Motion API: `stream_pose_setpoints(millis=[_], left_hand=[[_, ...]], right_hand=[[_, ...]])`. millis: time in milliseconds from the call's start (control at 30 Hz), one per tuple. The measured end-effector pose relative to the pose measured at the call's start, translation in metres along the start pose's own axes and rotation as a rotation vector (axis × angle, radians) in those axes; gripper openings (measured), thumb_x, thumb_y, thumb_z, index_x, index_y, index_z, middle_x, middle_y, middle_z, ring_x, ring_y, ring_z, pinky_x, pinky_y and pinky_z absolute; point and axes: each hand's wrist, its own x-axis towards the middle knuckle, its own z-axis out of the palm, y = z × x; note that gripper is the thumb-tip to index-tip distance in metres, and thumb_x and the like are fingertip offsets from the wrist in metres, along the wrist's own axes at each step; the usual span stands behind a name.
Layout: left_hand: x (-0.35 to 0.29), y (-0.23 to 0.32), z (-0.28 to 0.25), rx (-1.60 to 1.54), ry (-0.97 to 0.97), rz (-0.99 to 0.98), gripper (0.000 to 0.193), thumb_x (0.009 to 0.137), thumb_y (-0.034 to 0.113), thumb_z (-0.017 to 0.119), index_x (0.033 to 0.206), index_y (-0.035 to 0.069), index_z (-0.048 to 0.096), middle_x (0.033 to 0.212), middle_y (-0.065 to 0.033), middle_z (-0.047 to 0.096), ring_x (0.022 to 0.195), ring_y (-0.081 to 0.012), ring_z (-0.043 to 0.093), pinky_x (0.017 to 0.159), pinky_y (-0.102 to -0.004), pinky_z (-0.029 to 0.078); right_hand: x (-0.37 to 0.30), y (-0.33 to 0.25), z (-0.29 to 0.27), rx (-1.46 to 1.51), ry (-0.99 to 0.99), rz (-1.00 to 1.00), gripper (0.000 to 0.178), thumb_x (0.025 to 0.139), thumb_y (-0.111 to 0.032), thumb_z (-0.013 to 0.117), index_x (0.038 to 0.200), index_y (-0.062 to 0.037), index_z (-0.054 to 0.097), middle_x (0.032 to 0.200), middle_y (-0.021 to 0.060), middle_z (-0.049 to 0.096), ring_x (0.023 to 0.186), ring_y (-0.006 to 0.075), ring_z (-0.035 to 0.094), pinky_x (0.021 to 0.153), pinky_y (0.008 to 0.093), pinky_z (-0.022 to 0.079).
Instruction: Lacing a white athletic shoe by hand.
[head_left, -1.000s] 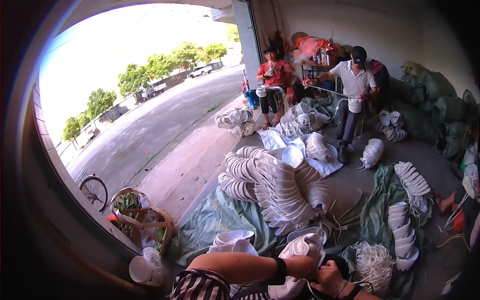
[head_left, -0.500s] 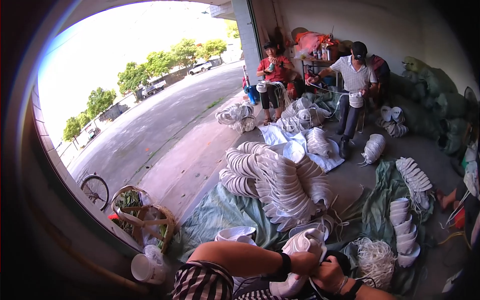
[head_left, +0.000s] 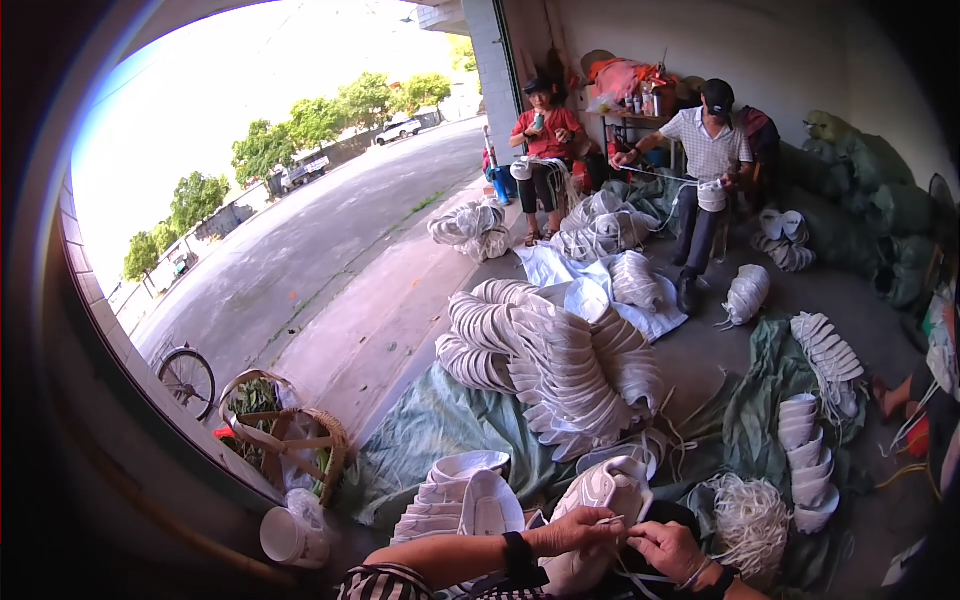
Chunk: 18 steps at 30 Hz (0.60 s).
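Closest to the wearer, a white shoe upper (head_left: 600,500) stands on the lap, long axis tilted up and away. The left hand (head_left: 575,530) pinches a white lace (head_left: 640,578) against it; the right hand (head_left: 668,548), just beside, grips the lace too. Beyond, a big stack of white uppers (head_left: 560,370) curls over a green tarp (head_left: 430,430).

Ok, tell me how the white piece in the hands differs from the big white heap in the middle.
The white piece in the hands is single; the big white heap is many pieces stacked in curving rows. The piece is held up by the left hand and right hand with a white cord at it; the heap lies untouched on the green sheet. Both are white and look like the same shoe-upper kind.
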Motion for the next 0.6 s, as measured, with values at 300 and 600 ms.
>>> stream_pose_setpoints(millis=[300,600], left_hand=[[0.010,-0.023,0.012,-0.022,-0.004,0.326,0.028,0.093,0.034,0.054,0.101,0.006,0.055,0.084,0.0020,0.053,0.083,-0.0058,0.049,0.073,-0.0212,0.041],[-0.012,-0.004,0.010,0.474,0.617,0.415,0.018,0.094,0.023,0.047,0.091,0.006,0.053,0.080,-0.0152,0.055,0.075,-0.0305,0.057,0.067,-0.0357,0.045]], right_hand=[[-0.026,0.016,0.016,0.824,-0.075,0.592,0.028,0.094,-0.020,0.050,0.079,0.0002,0.062,0.062,0.0082,0.061,0.047,0.0112,0.056,0.044,0.0214,0.043],[-0.286,0.193,-0.201,1.638,1.558,0.297,0.014,0.084,-0.014,0.053,0.074,-0.0048,0.050,0.081,0.0072,0.060,0.051,0.0102,0.044,0.045,0.0241,0.034]])
